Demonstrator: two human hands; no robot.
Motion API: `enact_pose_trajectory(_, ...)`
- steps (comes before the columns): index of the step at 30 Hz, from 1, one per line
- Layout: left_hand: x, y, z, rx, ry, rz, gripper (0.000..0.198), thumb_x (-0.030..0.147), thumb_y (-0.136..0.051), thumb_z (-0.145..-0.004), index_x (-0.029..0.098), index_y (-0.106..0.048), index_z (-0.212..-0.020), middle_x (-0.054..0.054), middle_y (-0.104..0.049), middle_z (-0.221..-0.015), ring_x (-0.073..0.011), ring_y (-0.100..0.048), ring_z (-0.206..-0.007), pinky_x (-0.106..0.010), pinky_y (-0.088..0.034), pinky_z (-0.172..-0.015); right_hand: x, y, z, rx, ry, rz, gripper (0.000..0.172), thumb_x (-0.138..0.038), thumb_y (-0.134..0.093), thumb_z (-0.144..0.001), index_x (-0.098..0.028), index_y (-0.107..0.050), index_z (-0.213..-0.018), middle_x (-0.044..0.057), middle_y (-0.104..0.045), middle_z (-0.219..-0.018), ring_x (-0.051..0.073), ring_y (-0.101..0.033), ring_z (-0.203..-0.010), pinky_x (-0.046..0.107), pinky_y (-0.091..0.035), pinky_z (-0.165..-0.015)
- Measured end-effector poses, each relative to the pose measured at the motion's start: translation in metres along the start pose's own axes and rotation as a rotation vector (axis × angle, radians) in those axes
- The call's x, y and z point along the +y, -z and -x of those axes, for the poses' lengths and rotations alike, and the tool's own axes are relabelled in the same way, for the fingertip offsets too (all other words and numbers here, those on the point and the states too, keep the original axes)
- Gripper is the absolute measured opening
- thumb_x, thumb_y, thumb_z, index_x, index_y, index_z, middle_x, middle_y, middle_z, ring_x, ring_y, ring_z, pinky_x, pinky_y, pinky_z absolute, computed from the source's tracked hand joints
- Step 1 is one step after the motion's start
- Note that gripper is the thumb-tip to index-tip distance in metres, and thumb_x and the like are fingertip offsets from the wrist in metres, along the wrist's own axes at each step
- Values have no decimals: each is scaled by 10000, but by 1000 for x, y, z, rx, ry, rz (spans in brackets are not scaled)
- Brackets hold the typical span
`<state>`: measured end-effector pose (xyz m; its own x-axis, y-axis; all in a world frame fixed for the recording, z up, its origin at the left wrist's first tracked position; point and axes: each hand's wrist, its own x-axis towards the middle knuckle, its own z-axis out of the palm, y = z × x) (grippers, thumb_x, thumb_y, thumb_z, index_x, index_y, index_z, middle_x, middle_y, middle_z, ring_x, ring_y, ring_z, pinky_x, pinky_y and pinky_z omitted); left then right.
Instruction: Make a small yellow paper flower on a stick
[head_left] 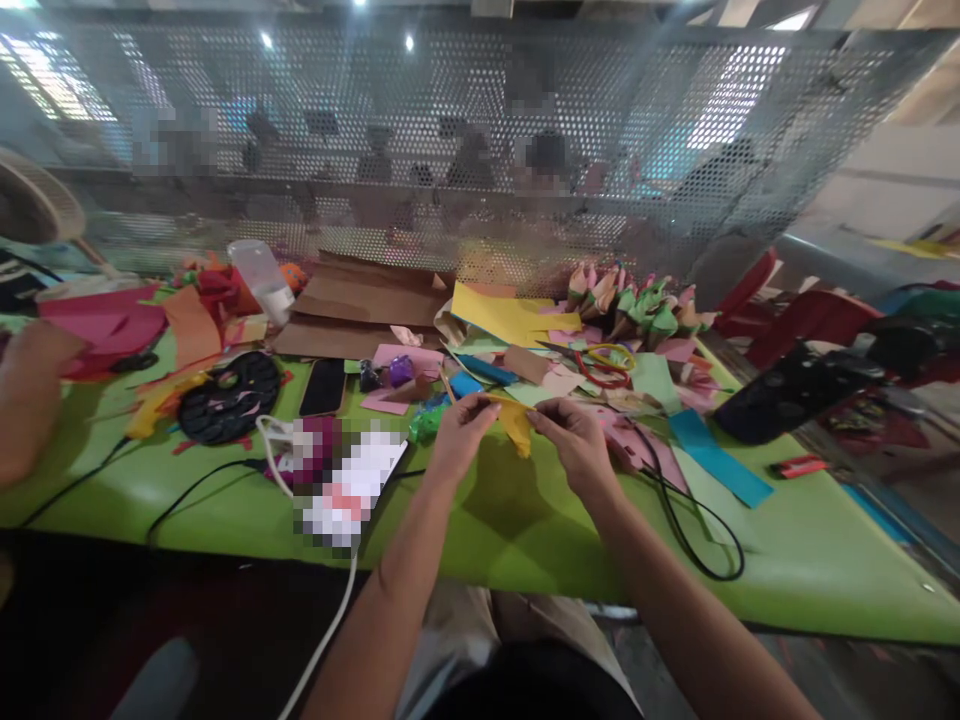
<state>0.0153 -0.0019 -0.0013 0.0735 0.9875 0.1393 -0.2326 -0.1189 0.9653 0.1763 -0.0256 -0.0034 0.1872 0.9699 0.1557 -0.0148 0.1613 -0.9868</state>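
Between my two hands, just above the green table (525,555), hangs a small yellow paper piece (516,428), creased and narrowing downward. My left hand (469,425) pinches its left edge between thumb and fingers. On the other side my right hand (566,430) pinches the right edge. Behind the hands lie blue paper pieces (484,370), a crumpled green shiny wrapper (427,422) and scissors with red and yellow handles (604,375). Pink paper (626,440) sits right of my right hand.
A phone (324,387), a pixelated white device with a cable (356,490), a black round tray (230,397) and a yellow glue gun (161,400) occupy the left. Paper flowers (637,300) stand at the back, a black cylinder (787,395) at right. Another person's arm (34,400) rests far left.
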Motion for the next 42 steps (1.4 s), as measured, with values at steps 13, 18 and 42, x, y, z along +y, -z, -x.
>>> enact_pose_trajectory(13, -1, 2, -2, 21, -44, -31, 235, 390, -760, -687, 182, -682, -765, 9, -666, -732, -146, -599, -732, -272, -497, -719, -2, -1, 1, 23, 30, -23, 257, -426, -796, -644, -205, -680, -704, 2, -634, -663, 154, -533, -648, 285, -435, -607)
enact_pose_trajectory(18, 0, 2, -2, -2, -25, 1, 241, 396, -770, -673, 189, -672, -748, 14, -670, -713, -151, -616, -727, -289, -513, -752, 0, 1, 1, 14, 35, -22, 256, -430, -789, -662, -207, -669, -695, 1, -628, -664, 153, -529, -648, 285, -432, -604)
enact_pose_trajectory(42, -4, 1, -2, 118, 208, 36, 310, 433, -819, -588, 179, -729, -741, -2, -719, -681, -126, -626, -608, -249, -447, -625, -3, -4, 6, -71, 335, 287, 160, -378, -733, -766, -235, -709, -833, 41, -659, -859, 178, -586, -730, 320, -488, -686)
